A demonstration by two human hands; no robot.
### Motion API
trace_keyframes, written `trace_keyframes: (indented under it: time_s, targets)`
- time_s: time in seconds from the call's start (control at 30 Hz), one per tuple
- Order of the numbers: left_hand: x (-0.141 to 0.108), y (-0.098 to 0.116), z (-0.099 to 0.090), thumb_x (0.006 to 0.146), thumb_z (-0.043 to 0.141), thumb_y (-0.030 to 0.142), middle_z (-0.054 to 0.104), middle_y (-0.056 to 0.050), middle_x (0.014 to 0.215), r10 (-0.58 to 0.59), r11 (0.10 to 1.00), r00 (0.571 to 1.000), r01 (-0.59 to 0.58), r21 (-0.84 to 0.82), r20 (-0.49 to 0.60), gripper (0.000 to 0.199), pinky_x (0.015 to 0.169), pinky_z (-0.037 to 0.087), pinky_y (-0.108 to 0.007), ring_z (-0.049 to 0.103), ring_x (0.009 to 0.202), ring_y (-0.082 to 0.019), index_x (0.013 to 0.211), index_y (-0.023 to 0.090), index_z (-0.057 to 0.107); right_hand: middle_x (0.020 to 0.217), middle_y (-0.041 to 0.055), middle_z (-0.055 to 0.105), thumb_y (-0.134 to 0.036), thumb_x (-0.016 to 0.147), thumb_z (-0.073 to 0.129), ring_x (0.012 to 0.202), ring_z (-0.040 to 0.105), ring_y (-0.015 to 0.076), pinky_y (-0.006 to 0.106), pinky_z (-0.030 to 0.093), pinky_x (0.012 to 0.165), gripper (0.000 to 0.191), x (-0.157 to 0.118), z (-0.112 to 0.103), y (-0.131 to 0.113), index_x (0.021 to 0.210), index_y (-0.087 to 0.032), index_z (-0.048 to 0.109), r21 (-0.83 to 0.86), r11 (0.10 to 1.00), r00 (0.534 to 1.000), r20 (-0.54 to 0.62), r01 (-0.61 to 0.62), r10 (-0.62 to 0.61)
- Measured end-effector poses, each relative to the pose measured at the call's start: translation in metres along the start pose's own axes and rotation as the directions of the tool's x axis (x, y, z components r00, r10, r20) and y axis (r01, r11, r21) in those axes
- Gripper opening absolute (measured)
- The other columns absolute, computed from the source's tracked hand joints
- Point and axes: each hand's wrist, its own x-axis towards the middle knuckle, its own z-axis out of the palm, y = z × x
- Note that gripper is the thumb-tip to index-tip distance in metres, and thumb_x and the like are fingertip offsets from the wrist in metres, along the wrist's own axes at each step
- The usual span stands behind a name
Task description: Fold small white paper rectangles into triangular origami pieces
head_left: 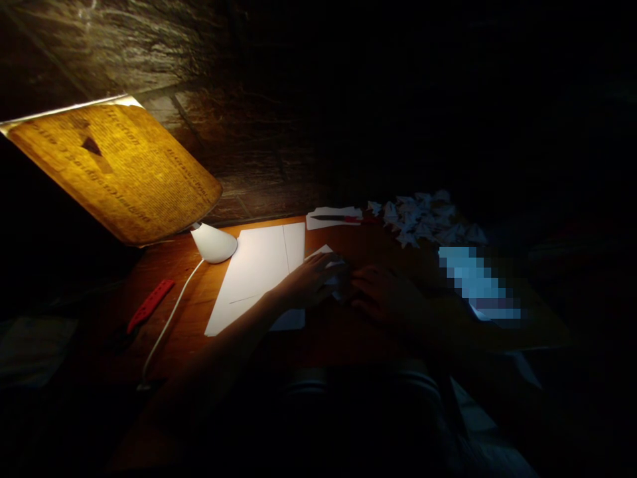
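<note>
Fingers of the left hand (pixel 311 279) and right hand (pixel 378 295) pinch a small folded paper (pixel 334 275) at frame centre, beside white sheets (pixel 259 272). In this dimness beyond the lamp (pixel 215 242), a crease could easily go crooked.

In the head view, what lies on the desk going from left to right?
Red tool → white lamp base → large white sheet → left hand on a small folded paper → right hand → pile of folded paper pieces at the back right.
</note>
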Motion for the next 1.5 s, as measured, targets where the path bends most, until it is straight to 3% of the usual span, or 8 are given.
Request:
trace_keyframes:
  time_s: [0.1, 0.5, 0.7, 0.97, 1.13, 1.33, 1.5]
  targets:
    - [0.000, 0.002, -0.001, 0.096, 0.063, 0.024, 0.054, -0.017, 0.150, -0.006, 1.000, 1.000, 0.006, -0.004, 0.001, 0.054, 0.118, 0.046, -0.058, 0.052, 0.140, -0.035, 0.149, 0.024, 0.055, 0.129, 0.0140, 0.075, -0.025, 0.101, 0.060, 0.119, 0.065, 0.0287, 0.045, 0.049, 0.103, 0.027, 0.001, -0.001, 0.001, 0.122, -0.017, 0.075, 0.023, 1.000, 1.000, 0.012, 0.004, -0.004]
    - [0.003, 0.007, -0.003, 0.098, 0.059, 0.026, 0.054, -0.016, 0.151, -0.007, 1.000, 0.999, 0.006, 0.027, 0.041, 0.054, 0.119, 0.044, -0.056, 0.050, 0.140, -0.034, 0.151, 0.022, 0.051, 0.118, 0.0126, 0.078, -0.018, 0.101, 0.058, 0.109, 0.067, 0.0263, 0.043, 0.053, 0.096, 0.021, 0.001, 0.007, 0.003, 0.108, -0.016, 0.078, 0.055, 0.998, 0.996, -0.080, -0.022, 0.026]
    - [0.003, 0.009, -0.003, 0.099, 0.058, 0.028, 0.056, -0.017, 0.146, -0.031, 0.997, 0.997, 0.026, 0.072, 0.077, 0.051, 0.115, 0.044, -0.058, 0.052, 0.133, -0.035, 0.149, 0.021, 0.051, 0.120, 0.0149, 0.076, -0.018, 0.097, 0.065, 0.109, 0.067, 0.0274, 0.042, 0.054, 0.095, 0.023, 0.000, 0.007, 0.000, 0.118, -0.013, 0.074, 0.064, 0.997, 0.993, -0.108, -0.037, 0.043]
    - [0.003, 0.011, -0.004, 0.097, 0.059, 0.028, 0.055, -0.018, 0.146, -0.042, 0.994, 0.995, 0.033, 0.109, 0.086, 0.051, 0.117, 0.042, -0.059, 0.052, 0.132, -0.036, 0.147, 0.019, 0.052, 0.133, 0.0179, 0.067, -0.033, 0.097, 0.068, 0.114, 0.065, 0.0317, 0.044, 0.052, 0.094, 0.036, 0.001, 0.010, 0.004, 0.126, -0.013, 0.070, 0.006, 0.992, 0.986, -0.108, -0.129, 0.129]
    - [0.004, 0.011, -0.007, 0.092, 0.060, 0.024, 0.056, -0.019, 0.147, -0.026, 0.998, 0.995, 0.021, 0.060, 0.094, 0.053, 0.117, 0.043, -0.060, 0.053, 0.133, -0.036, 0.144, 0.017, 0.054, 0.125, 0.0130, 0.069, -0.017, 0.103, 0.051, 0.108, 0.065, 0.0253, 0.038, 0.049, 0.093, 0.027, 0.006, 0.011, 0.009, 0.118, -0.017, 0.074, 0.063, 0.978, 0.971, -0.125, -0.197, 0.203]
    - [0.003, 0.001, 0.000, 0.082, 0.058, 0.017, 0.053, -0.019, 0.156, 0.038, 0.999, 0.991, -0.040, 0.005, 0.132, 0.062, 0.127, 0.030, -0.065, 0.046, 0.149, -0.035, 0.144, 0.016, 0.055, 0.111, 0.0077, 0.073, -0.020, 0.101, 0.060, 0.097, 0.067, 0.0203, 0.031, 0.046, 0.085, 0.017, 0.014, -0.003, 0.008, 0.109, -0.019, 0.075, 0.125, 0.959, 0.965, -0.042, -0.253, 0.260]
    - [0.003, -0.002, 0.002, 0.080, 0.059, 0.018, 0.056, -0.020, 0.154, 0.016, 0.999, 0.991, -0.012, -0.030, 0.136, 0.058, 0.124, 0.038, -0.064, 0.049, 0.148, -0.036, 0.138, 0.014, 0.059, 0.104, 0.0057, 0.078, -0.030, 0.103, 0.061, 0.089, 0.069, 0.0202, 0.031, 0.040, 0.073, 0.017, 0.029, -0.020, 0.003, 0.107, -0.021, 0.075, -0.006, 0.936, 0.934, 0.053, -0.353, 0.353]
